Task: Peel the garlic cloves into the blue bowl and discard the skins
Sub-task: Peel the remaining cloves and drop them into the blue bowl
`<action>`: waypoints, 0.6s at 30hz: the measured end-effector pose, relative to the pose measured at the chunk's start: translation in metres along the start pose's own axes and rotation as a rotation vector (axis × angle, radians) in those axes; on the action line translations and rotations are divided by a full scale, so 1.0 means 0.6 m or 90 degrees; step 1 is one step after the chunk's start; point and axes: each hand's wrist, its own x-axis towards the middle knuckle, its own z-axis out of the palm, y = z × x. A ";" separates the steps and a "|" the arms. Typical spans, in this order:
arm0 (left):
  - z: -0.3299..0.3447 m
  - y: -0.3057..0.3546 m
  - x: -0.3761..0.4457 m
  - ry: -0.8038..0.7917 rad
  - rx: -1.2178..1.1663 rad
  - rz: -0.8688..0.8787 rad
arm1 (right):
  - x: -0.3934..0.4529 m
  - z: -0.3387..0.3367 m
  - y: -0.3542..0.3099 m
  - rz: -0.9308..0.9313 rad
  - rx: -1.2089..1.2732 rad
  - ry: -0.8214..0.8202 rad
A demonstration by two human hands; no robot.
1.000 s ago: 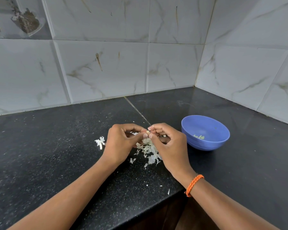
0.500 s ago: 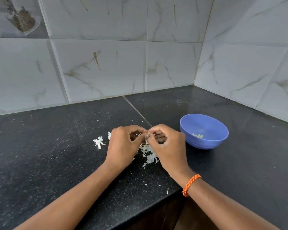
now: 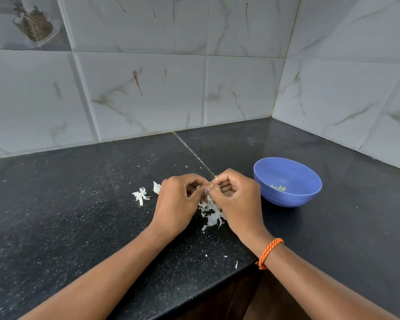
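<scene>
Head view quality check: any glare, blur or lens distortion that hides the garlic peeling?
Head view: sharp, evenly lit; wide-angle bending of the wall tiles; faint sheen on the black countertop behind the blue bowl; the garlic clove is tiny, mostly hidden between left hand and right hand.

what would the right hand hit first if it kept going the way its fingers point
Probably the left hand: the right hand points leftward at it, both pinching a clove between their fingertips. Depth is hard to judge.

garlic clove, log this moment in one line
step: peeling | left hand + right hand: pinch garlic clove | skins: on counter | blue bowl: few peeled pieces
</scene>
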 end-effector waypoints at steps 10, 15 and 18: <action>-0.007 0.005 0.003 -0.021 -0.085 -0.032 | 0.000 -0.004 0.002 -0.002 0.030 0.010; -0.011 0.007 0.004 -0.010 -0.089 -0.029 | 0.000 -0.005 0.000 0.010 0.058 -0.013; -0.009 0.005 0.004 -0.024 -0.075 -0.015 | 0.000 -0.006 -0.002 0.011 0.071 -0.002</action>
